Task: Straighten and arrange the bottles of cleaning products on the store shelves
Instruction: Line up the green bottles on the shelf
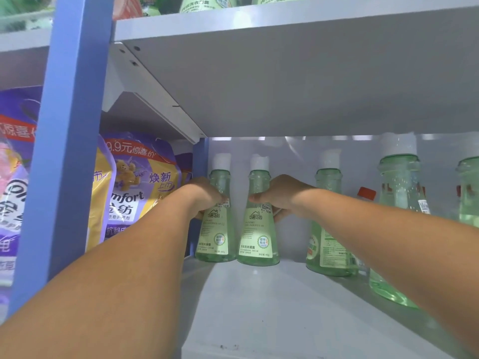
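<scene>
Bottles in both hands now, deep at the back-left corner of the shelf [259, 307]. Left hand [204, 196] curls round the neck of the left bottle [216, 224], which stands just beside the blue upright [199, 177]. Right hand [278, 196] wraps the shoulder of the second bottle [258, 229], thumb on the front above the label. The two stand upright, labels forward, bases nearly touching.

Looks like the squaring-up step: pairing these two into a neat row. My read is the next move wants a small nudge or twist, nothing big, to even their fronts, then on to the third bottle [329, 224], which stands apart to the right with its label turned aside.

Room to work? Plenty of bare shelf in front, so sliding forward is easy. Sideways is tight on the left against the upright. Overhead, the upper shelf [298, 81] hangs low over the white caps, so lifting high risks a knock. Larger bottle [396, 203] crowds the right arm.
</scene>
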{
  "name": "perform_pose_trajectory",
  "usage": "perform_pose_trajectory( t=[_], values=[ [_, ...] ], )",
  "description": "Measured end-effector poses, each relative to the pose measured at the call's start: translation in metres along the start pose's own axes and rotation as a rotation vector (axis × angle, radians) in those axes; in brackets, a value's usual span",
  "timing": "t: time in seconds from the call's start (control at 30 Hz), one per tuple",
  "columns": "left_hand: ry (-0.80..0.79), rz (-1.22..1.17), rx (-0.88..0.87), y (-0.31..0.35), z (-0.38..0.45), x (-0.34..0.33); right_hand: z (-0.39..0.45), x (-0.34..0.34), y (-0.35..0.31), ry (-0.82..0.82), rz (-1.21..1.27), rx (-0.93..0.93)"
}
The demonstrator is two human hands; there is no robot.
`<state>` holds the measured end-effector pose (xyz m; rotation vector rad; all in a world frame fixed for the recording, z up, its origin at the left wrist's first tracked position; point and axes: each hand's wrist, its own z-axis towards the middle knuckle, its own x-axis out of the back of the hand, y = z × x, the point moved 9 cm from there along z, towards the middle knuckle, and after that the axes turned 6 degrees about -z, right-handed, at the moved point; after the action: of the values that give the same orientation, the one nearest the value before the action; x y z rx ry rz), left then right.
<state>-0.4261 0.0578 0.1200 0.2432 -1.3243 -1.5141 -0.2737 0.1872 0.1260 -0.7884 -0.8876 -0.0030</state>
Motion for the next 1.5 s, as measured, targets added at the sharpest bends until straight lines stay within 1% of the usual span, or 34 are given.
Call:
perform_pose_trajectory(
  t=[0.1, 0.17, 0.37, 0.43, 0.47, 0.5, 0.53, 0.6, 0.63, 0.67, 0.7, 0.77, 0.83, 0.9, 1.0, 1.07, 1.23, 1.37, 1.4, 1.5],
  values=[
    [0.011, -0.036, -0.014, -0.001, 0.002, 0.0, -0.004, 0.003, -0.001, 0.081, -0.107, -0.006],
    [0.013, -0.048, -0.013, -0.001, 0.002, 0.0, -0.005, 0.003, -0.002, 0.106, -0.127, -0.005],
    [0.024, -0.087, -0.02, -0.003, 0.002, -0.001, -0.008, 0.001, -0.002, 0.068, -0.149, -0.012],
    [0.054, -0.019, -0.019, -0.002, 0.003, -0.001, -0.013, 0.005, -0.006, 0.049, -0.235, -0.024],
    [0.09, 0.051, -0.008, 0.0, 0.0, 0.002, -0.018, 0.014, -0.012, 0.067, -0.302, -0.021],
    [0.147, 0.137, -0.004, 0.004, -0.004, 0.008, -0.023, 0.032, -0.019, 0.136, -0.374, -0.006],
    [0.234, 0.212, -0.014, 0.01, -0.007, 0.017, -0.031, 0.056, -0.03, 0.248, -0.436, 0.019],
    [0.384, 0.266, -0.113, 0.032, -0.019, 0.03, -0.056, 0.111, -0.044, 0.506, -0.47, 0.037],
    [0.392, 0.262, -0.182, 0.044, -0.023, 0.028, -0.068, 0.133, -0.044, 0.595, -0.477, 0.022],
    [0.344, 0.255, -0.233, 0.054, -0.027, 0.02, -0.079, 0.147, -0.04, 0.637, -0.501, -0.019],
    [0.275, 0.234, -0.268, 0.06, -0.029, 0.009, -0.085, 0.153, -0.035, 0.643, -0.555, -0.064],
    [0.112, 0.18, -0.267, 0.062, -0.033, -0.017, -0.086, 0.15, -0.023, 0.567, -0.658, -0.142],
    [0.014, 0.194, -0.249, 0.057, -0.036, -0.039, -0.078, 0.135, -0.012, 0.417, -0.688, -0.204],
    [-0.024, 0.196, -0.229, 0.051, -0.037, -0.049, -0.072, 0.12, 0.002, 0.244, -0.571, -0.279],
    [-0.054, 0.17, -0.22, 0.047, -0.036, -0.055, -0.067, 0.115, 0.011, 0.151, -0.355, -0.276],
    [-0.066, 0.171, -0.214, 0.046, -0.031, -0.058, -0.066, 0.106, 0.021, 0.091, -0.296, -0.305],
    [-0.063, 0.209, -0.239, 0.047, -0.028, -0.059, -0.046, 0.088, 0.026, 0.142, -0.174, -0.239],
    [-0.068, 0.171, -0.231, 0.043, -0.023, -0.058, -0.037, 0.081, 0.022, 0.269, -0.205, -0.165],
    [-0.069, 0.166, -0.228, 0.043, -0.022, -0.058, -0.036, 0.079, 0.025, 0.28, -0.191, -0.165],
    [-0.07, 0.171, -0.22, 0.043, -0.019, -0.06, -0.033, 0.073, 0.038, 0.228, -0.149, -0.202]
  ],
)
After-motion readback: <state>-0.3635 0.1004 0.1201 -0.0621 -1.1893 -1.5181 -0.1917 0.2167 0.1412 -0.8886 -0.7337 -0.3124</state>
